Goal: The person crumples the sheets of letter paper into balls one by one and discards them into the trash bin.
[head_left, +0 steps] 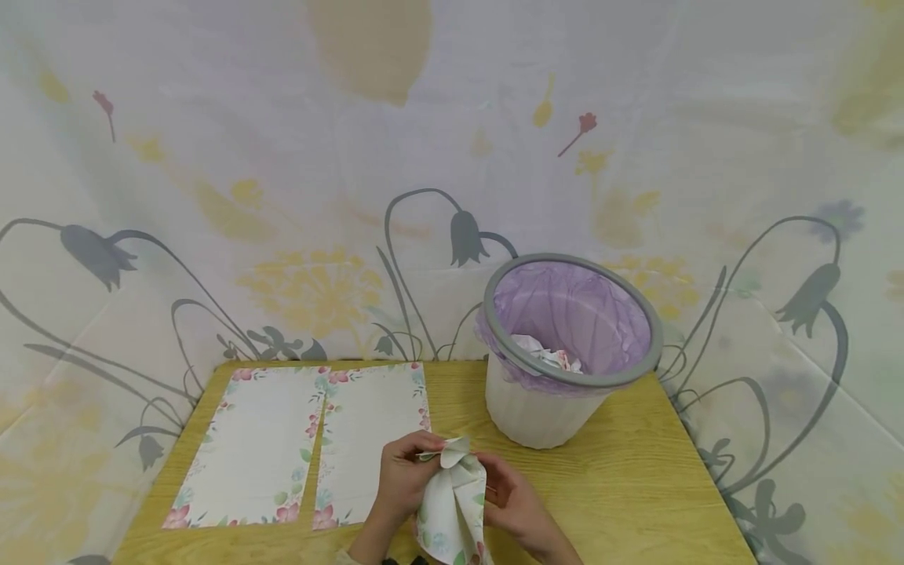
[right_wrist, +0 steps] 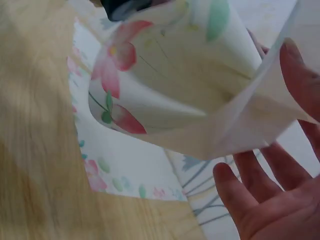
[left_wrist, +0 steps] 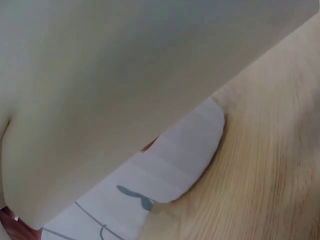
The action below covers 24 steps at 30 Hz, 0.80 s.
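A floral-bordered sheet of paper (head_left: pixel 452 502) is partly crumpled between my two hands, low over the table's front. My left hand (head_left: pixel 404 475) pinches its gathered top, with thumb and index finger drawn together. On the other side, my right hand (head_left: pixel 519 506) holds the sheet's right part. In the right wrist view, the thumb of that right hand (right_wrist: pixel 280 200) lies on one face of the paper (right_wrist: pixel 165 90), the fingers curved beneath. The lower part flares out in a loose cone. Much of the left wrist view is blocked by a pale, blurred surface.
Two flat floral-bordered sheets lie side by side on the wooden table (head_left: pixel 607 486): a left sheet (head_left: pixel 243 447) and a right sheet (head_left: pixel 370 424). Behind my right hand stands a white bin (head_left: pixel 537 416) with a purple liner (head_left: pixel 565 298), crumpled paper (head_left: pixel 547 355) inside. A patterned curtain (head_left: pixel 452 157) surrounds the table.
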Tool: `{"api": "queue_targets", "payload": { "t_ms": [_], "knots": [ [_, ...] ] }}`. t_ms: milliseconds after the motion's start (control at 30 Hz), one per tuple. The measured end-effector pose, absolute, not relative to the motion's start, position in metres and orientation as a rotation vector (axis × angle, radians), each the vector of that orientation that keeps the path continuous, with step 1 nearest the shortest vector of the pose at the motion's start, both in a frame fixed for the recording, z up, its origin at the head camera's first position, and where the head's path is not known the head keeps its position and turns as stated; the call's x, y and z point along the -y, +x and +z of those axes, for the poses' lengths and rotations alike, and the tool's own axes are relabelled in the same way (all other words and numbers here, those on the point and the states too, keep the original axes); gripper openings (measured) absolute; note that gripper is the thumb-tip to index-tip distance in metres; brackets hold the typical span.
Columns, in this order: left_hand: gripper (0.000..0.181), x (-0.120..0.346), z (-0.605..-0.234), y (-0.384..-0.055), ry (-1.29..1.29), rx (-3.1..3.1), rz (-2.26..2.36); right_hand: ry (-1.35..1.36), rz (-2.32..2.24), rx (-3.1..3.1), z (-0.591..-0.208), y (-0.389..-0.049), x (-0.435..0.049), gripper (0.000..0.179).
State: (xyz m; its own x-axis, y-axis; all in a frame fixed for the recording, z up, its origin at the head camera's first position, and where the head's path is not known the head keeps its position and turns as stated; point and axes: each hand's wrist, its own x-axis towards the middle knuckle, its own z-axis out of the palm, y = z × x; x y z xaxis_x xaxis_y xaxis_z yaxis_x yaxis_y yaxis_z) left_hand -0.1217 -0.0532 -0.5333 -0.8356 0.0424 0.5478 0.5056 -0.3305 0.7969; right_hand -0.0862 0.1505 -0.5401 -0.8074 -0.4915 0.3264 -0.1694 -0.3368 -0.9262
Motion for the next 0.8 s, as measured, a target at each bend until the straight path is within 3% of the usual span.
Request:
{"api": "queue_targets", "payload": {
  "t_ms": [100,333,533,800],
  "knots": [
    [0.017,0.049,-0.532,-0.121,-0.689,1.589,-2.237,-0.791,-2.341,-1.675,-0.543,-0.084,-0.142,0.055],
    [0.016,0.044,-0.528,-0.119,-0.651,1.628,-2.186,-0.52,-2.368,-1.792,-0.54,-0.083,-0.127,0.068],
    [0.016,0.04,-0.533,-0.119,-0.652,1.675,-2.125,-0.294,-2.374,-1.801,-0.535,-0.083,-0.121,0.057],
    [0.024,0.036,-0.536,-0.122,-0.669,1.701,-1.904,-0.248,-2.446,-1.775,-0.537,-0.084,-0.119,0.06]
  ]
}}
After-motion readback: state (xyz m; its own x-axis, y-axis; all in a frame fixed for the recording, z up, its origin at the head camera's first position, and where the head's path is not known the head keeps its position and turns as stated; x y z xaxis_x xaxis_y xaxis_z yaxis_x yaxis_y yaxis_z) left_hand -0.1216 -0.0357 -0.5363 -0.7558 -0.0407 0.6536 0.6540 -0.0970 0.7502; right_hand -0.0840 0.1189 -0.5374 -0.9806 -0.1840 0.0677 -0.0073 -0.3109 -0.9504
